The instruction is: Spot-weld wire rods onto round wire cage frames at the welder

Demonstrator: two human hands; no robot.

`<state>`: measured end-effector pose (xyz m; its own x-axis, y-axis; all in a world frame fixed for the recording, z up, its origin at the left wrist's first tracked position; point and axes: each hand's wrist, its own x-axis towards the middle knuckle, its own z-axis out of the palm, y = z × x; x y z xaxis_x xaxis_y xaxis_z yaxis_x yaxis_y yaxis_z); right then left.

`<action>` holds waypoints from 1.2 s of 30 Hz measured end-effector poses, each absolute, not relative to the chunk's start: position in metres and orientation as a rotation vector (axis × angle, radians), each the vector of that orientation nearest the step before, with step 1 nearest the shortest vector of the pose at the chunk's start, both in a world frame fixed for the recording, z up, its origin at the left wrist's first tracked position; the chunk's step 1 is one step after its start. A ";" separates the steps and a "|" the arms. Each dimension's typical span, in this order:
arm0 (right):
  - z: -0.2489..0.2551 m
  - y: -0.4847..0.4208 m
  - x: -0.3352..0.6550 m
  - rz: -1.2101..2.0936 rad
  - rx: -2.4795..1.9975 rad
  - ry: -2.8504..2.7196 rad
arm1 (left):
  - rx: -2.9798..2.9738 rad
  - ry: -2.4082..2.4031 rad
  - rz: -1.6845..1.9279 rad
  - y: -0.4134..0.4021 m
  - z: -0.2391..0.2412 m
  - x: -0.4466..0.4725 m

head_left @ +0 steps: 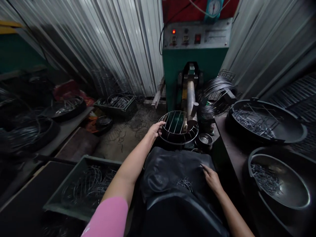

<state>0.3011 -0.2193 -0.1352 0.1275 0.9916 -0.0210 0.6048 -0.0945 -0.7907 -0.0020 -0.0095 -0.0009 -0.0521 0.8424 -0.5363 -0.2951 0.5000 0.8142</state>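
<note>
My left hand (pixel 156 129) grips the left rim of a round wire basket frame (pixel 178 127) that sits around the metal arm (pixel 190 98) of a green welding machine (pixel 195 59). My right hand (pixel 211 178) rests on a black apron (pixel 172 184) across my lap, fingers pointing at a small heap of short wire pieces (pixel 184 183) lying on it. The hand holds nothing that I can see.
Two black pans of short wires stand at right (pixel 268 121) (pixel 278 184). A coil of wire (pixel 216 92) hangs beside the machine. A green crate with wire rings (pixel 86 187) is at lower left, and more pans and a crate (pixel 118 103) lie on the floor. Corrugated metal walls stand behind.
</note>
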 end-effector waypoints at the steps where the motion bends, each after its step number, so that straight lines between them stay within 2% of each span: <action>1: -0.137 -0.221 0.299 0.738 -1.789 -1.588 | 0.519 1.306 1.031 -0.015 -0.002 -0.002; 6: -0.140 -0.226 0.285 0.545 -1.964 -1.741 | 0.380 1.309 1.146 -0.041 -0.003 0.000; 10: -0.120 -0.212 0.283 0.709 -1.961 -1.600 | 0.324 1.299 1.255 -0.058 -0.004 0.004; 15: -0.057 -0.190 0.264 1.147 -1.482 -1.205 | 0.339 1.297 1.342 -0.067 -0.001 0.013; 20: -0.016 -0.162 0.220 1.037 -1.184 -1.160 | 0.400 1.308 1.364 -0.067 0.004 0.029; 25: -0.019 -0.143 0.204 0.935 -1.253 -1.303 | 0.419 1.309 1.407 -0.066 0.001 0.033; 30: -0.026 -0.153 0.238 0.661 -1.528 -1.258 | 0.414 1.246 1.367 -0.061 0.000 0.027; 36: -0.084 -0.203 0.287 0.658 -1.996 -1.486 | 0.356 1.220 1.324 -0.061 0.000 0.027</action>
<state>0.2874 -0.2029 -0.0836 0.2654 0.9626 -0.0549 0.6876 -0.2289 -0.6891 0.0274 -0.0609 0.0000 -0.2136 0.8592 -0.4649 -0.5335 0.2961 0.7923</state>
